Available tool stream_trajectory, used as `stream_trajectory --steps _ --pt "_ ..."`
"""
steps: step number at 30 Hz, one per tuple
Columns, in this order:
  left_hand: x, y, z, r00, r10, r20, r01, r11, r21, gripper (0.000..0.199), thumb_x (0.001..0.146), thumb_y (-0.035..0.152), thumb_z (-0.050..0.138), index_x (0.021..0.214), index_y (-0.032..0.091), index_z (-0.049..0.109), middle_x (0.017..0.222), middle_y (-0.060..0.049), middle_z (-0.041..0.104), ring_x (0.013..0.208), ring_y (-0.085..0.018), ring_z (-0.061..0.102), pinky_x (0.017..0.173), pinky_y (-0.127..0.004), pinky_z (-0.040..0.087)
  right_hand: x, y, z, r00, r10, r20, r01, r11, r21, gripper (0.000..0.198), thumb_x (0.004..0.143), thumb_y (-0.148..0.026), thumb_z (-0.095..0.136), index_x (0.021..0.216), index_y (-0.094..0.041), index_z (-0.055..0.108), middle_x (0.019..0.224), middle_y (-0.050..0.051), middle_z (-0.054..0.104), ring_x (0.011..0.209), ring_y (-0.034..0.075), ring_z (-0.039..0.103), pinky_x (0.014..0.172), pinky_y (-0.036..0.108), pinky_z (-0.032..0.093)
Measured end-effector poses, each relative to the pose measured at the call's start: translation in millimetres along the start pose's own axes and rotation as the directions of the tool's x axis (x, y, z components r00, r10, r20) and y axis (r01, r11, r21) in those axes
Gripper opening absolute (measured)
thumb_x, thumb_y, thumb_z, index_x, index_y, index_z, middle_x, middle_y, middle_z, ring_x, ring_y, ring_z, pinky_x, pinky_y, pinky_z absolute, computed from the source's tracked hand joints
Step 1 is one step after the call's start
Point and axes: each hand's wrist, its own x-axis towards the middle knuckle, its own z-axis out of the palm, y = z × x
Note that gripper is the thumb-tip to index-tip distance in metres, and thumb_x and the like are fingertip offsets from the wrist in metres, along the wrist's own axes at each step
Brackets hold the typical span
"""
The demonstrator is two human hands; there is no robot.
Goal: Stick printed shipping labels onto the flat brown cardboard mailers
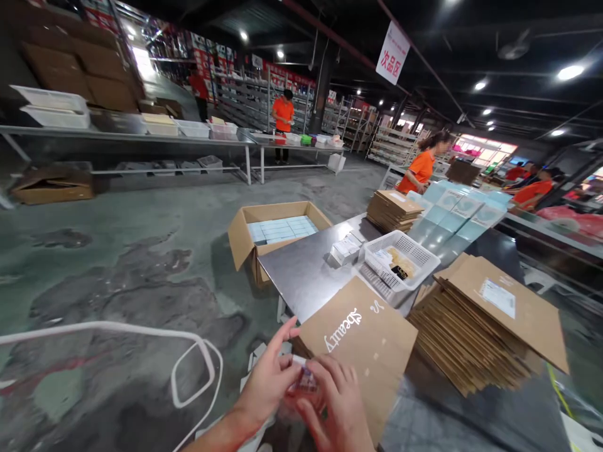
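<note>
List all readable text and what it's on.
"Sbeauty" (stylised first letter): front cardboard
"次品区": hanging sign; line above it too small
Too small or blurred: the rest, including held item, white label on cardboard stack, light-blue packages.

Left forearm (pixel 223 433) bare, slanting in from below, and there was the left hand (pixel 269 376), index finger stretched forward, thumb angled inward! Facing it, the right hand (pixel 340 397) showed its back, fingers bent, fingertips near the left thumb.
</note>
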Motion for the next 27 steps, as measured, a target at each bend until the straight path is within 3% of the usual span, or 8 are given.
stream_trajectory --steps 3,5,8,10,14,18,23,27 --pt "-5 -2 -3 0.998 -0.039 0.052 0.040 0.999 -0.021 0.091 0.063 0.019 0.073 0.147 0.028 0.040 0.159 -0.013 0.035 0.060 -0.006 0.056 0.055 -0.024 0.047 0 2 9 0.977 0.189 0.094 -0.203 0.965 0.164 0.016 0.090 -0.038 0.065 0.098 -0.024 0.069 0.086 0.002 0.072 0.075 0.019 0.068 0.067 0.027 0.052" --pt "-7 -6 -6 0.983 -0.090 0.158 0.090 0.996 0.007 0.088 0.061 0.017 0.078 0.143 0.028 0.047 0.151 -0.010 0.047 0.072 -0.011 0.063 0.067 -0.027 0.052 -5 8 18 0.938 0.332 0.105 -0.348 0.897 0.273 0.022 0.091 -0.041 0.062 0.083 -0.022 0.066 0.074 0.001 0.068 0.068 0.016 0.063 0.061 0.024 0.048" --pt "-6 -17 -11 0.939 -0.182 0.291 0.149 0.980 0.133 0.043 0.062 0.018 0.077 0.103 0.017 0.067 0.094 -0.003 0.071 0.077 -0.017 0.062 0.074 -0.027 0.047 -15 14 21 0.893 0.431 0.130 -0.449 0.833 0.324 0.030 0.094 -0.048 0.058 0.084 -0.021 0.067 0.076 0.002 0.068 0.071 0.016 0.062 0.064 0.023 0.046" --pt "-1 -26 -12 0.938 -0.220 0.269 0.158 0.959 0.234 0.018 0.063 0.025 0.073 0.073 0.017 0.060 0.063 0.004 0.057 0.064 -0.014 0.052 0.061 -0.025 0.038 -19 15 17 0.896 0.418 0.147 -0.443 0.850 0.285 0.031 0.095 -0.049 0.056 0.089 -0.021 0.069 0.080 0.002 0.069 0.074 0.016 0.062 0.067 0.024 0.046" --pt "20 -44 -9 0.944 -0.231 0.237 0.128 0.916 0.380 0.037 0.065 0.050 0.070 0.061 0.021 0.048 0.058 0.006 0.043 0.058 -0.012 0.036 0.056 -0.026 0.024 -12 26 4 0.896 0.435 0.089 -0.444 0.876 0.187 0.028 0.090 -0.048 0.062 0.085 -0.021 0.069 0.078 0.002 0.068 0.072 0.017 0.061 0.066 0.025 0.045" --pt "39 -60 -8 0.933 -0.282 0.223 0.139 0.855 0.499 0.053 0.062 0.072 0.065 0.060 0.023 0.046 0.058 0.006 0.043 0.058 -0.013 0.038 0.055 -0.027 0.027 16 66 -9 0.806 0.581 -0.116 -0.562 0.811 0.160 0.041 0.092 -0.053 0.052 0.073 -0.020 0.066 0.070 0.003 0.065 0.068 0.019 0.060 0.063 0.028 0.046" --pt "25 -90 -51 0.889 -0.390 0.238 0.206 0.807 0.553 0.033 0.056 0.047 0.073 0.069 0.019 0.060 0.062 0.003 0.052 0.060 -0.015 0.042 0.057 -0.027 0.032 44 119 -31 0.779 0.594 -0.201 -0.618 0.673 -0.406 0.033 0.092 -0.040 0.058 0.112 -0.018 0.072 0.111 0.014 0.072 0.103 0.032 0.064 0.086 0.041 0.049" --pt "12 -95 -104 0.921 -0.351 0.171 0.214 0.821 0.530 0.053 0.057 0.071 0.071 0.063 0.019 0.070 0.058 0.001 0.053 0.058 -0.016 0.040 0.056 -0.029 0.033 48 135 -31 0.809 0.536 -0.240 -0.532 0.495 -0.686 0.060 0.092 -0.031 0.059 0.148 -0.014 0.049 0.145 0.019 0.056 0.129 0.039 0.053 0.101 0.050 0.044"
